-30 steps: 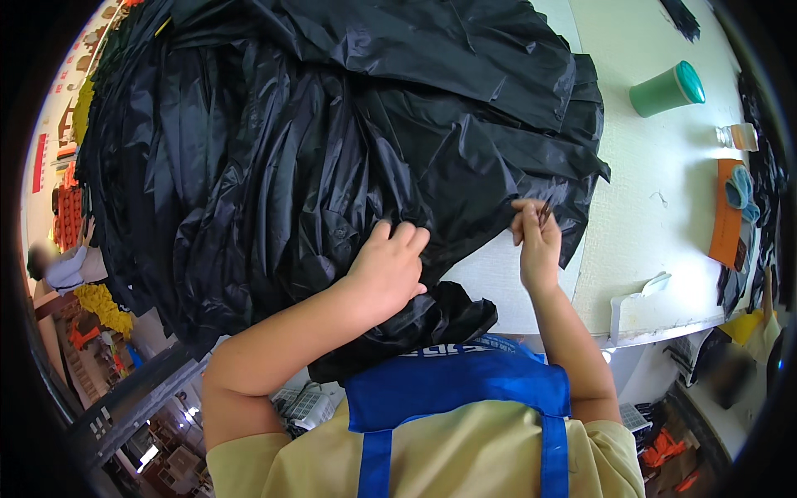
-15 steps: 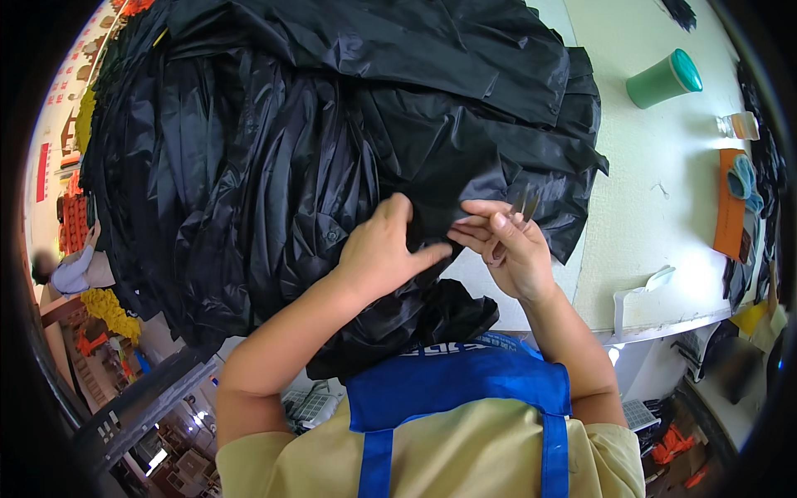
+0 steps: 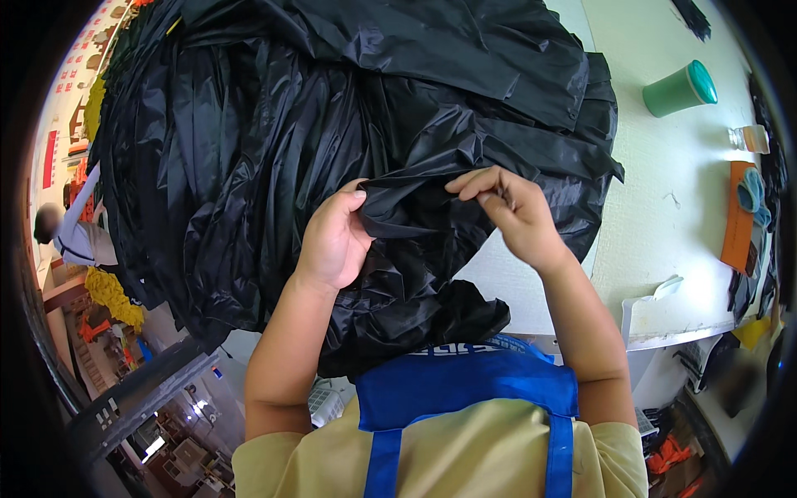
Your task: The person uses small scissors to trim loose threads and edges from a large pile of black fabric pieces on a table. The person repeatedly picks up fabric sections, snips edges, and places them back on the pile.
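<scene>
A large heap of shiny black fabric point(image 3: 249, 149) covers the table in front of me, gathered into many folds. My left hand point(image 3: 334, 242), palm turned up, pinches an edge of the black cloth between thumb and fingers. To its right, my right hand point(image 3: 513, 214) has its fingers curled, thumb and fingertips closed on the same cloth's upper edge. Between the two hands the cloth is drawn out into an open fold. Whether the small metal snips are still inside my right hand is mostly hidden by its curled fingers.
On the pale table point(image 3: 639, 207) at the right stand a green cup point(image 3: 677, 90) and a small jar point(image 3: 749, 139). An orange box point(image 3: 735, 220) holds a blue cloth loop point(image 3: 751, 195). A white strip point(image 3: 652, 297) lies near the front edge. Another person point(image 3: 81, 228) is at the far left.
My left hand has turned palm up and taken the cloth's edge. The snips, seen in my right hand before, no longer show clearly; that hand now pinches cloth, opening a fold.
</scene>
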The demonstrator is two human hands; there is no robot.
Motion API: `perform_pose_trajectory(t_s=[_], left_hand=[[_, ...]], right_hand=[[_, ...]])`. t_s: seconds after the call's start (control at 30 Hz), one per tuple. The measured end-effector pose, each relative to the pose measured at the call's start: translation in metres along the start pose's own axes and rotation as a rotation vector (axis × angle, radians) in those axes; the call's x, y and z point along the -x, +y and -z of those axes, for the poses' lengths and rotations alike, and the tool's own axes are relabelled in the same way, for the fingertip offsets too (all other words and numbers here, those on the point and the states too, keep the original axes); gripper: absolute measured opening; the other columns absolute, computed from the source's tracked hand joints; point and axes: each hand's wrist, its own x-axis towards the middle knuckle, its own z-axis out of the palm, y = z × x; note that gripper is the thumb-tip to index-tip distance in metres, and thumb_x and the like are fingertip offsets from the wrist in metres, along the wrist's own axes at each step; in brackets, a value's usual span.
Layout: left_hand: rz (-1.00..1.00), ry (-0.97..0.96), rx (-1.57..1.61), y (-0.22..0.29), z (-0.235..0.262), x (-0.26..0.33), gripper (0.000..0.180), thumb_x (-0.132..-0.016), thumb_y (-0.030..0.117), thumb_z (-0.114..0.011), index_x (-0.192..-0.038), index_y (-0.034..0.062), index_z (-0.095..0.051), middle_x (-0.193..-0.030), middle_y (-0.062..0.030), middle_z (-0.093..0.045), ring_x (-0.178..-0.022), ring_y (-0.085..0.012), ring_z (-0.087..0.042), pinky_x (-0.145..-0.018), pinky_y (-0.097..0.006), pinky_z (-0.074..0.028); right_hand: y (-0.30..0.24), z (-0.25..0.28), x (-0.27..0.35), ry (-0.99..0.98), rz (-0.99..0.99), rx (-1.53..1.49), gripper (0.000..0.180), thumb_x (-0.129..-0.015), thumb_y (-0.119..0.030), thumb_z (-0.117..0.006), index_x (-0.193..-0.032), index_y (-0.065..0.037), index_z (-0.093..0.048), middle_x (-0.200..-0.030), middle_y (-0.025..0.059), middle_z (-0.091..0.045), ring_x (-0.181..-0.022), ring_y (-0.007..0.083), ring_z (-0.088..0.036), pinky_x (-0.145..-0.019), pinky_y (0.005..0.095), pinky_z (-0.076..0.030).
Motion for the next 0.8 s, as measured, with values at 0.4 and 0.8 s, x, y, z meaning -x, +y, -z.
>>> perform_pose_trajectory(t_s=[0.4, 0.8], left_hand=[[-0.176, 0.083, -0.243, 0.004, -0.007, 0.008, 0.052, -0.064, -0.017, -0.043, -0.113, -0.0022, -0.049, -0.104, -0.0081, -0.057, -0.099, -0.0127, -0.055, -0.089, -0.028, -0.042], [-0.253, 0.141, -0.77, 0.015, -0.007, 0.02, 0.062, -0.067, -0.012, -0.051, -0.125, 0.0092, -0.044, -0.112, -0.0079, -0.049, -0.101, -0.0159, -0.052, -0.087, -0.028, -0.042]], right_hand=[[0.016, 0.01, 0.006, 0.075, 0.256, 0.536, 0.033, -0.061, 0.009, -0.063, -0.092, -0.003, -0.064, -0.088, 0.0095, -0.061, -0.081, 0.0258, -0.061, -0.068, 0.0303, -0.05], [0.014, 0.001, 0.033, 0.136, 0.526, 0.852, 0.027, -0.064, -0.005, -0.063, -0.09, -0.009, -0.067, -0.096, 0.0029, -0.065, -0.072, 0.0181, -0.06, -0.061, 0.03, -0.044]])
